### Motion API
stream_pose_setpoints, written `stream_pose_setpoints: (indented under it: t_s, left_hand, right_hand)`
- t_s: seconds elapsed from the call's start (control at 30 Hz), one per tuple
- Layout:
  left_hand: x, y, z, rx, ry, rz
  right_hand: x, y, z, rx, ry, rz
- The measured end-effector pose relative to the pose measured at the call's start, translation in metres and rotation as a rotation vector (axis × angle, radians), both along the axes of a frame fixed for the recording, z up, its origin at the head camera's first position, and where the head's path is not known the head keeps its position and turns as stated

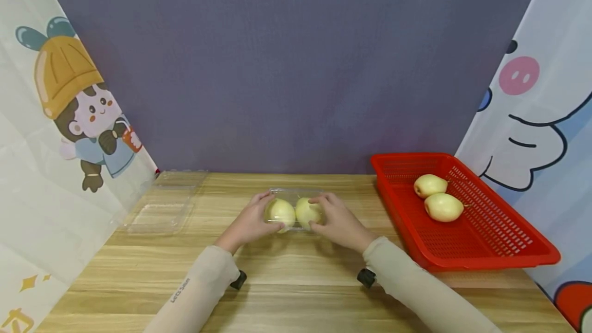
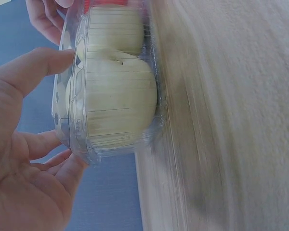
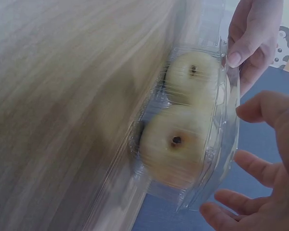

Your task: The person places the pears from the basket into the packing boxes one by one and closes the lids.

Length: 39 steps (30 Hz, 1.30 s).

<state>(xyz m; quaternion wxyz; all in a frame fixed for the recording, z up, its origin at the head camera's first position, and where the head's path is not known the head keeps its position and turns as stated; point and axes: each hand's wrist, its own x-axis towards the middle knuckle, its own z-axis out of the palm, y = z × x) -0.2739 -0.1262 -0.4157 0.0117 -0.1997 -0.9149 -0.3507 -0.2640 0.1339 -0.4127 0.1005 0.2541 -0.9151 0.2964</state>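
Observation:
A clear plastic box [image 1: 296, 192] with a lid stands on the wooden table, holding two pale yellow pears [image 1: 282, 211]. My left hand [image 1: 253, 224] grips its left end, the thumb on the near side and fingers round the far side. Around the right end curves my right hand [image 1: 339, 222], thumb and fingertips at the lid's edge. The lid lies over the pears in both wrist views; whether it is latched I cannot tell. Through the box wall, the nearer pear [image 3: 171, 149] shows its dark blossom end.
At the right stands a red plastic basket [image 1: 490, 240] with two more pears [image 1: 444, 207] inside. Another clear plastic box [image 1: 159, 217] lies on the left of the table, apparently open. A grey-blue panel [image 1: 296, 66] rises behind the table.

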Motion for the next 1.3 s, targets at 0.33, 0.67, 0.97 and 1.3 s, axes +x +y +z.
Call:
stream_pose_setpoints:
  t_s: [0.33, 0.67, 0.97, 1.3]
  left_hand:
    - [-0.001, -0.001, 0.003, 0.032, -0.027, 0.003]
    - [-0.001, -0.005, 0.007, 0.062, -0.081, -0.062]
    - [-0.011, 0.001, 0.001, 0.101, -0.066, -0.126]
    - [-0.017, 0.017, 0.000, 0.148, -0.086, -0.145]
  right_hand:
    - [0.000, -0.004, 0.003, 0.066, -0.065, -0.019]
    - [-0.001, -0.003, 0.006, 0.079, -0.065, -0.020]
    - [-0.002, 0.007, 0.007, 0.081, -0.114, -0.056]
    - [-0.007, 0.024, 0.005, 0.080, -0.105, -0.081]
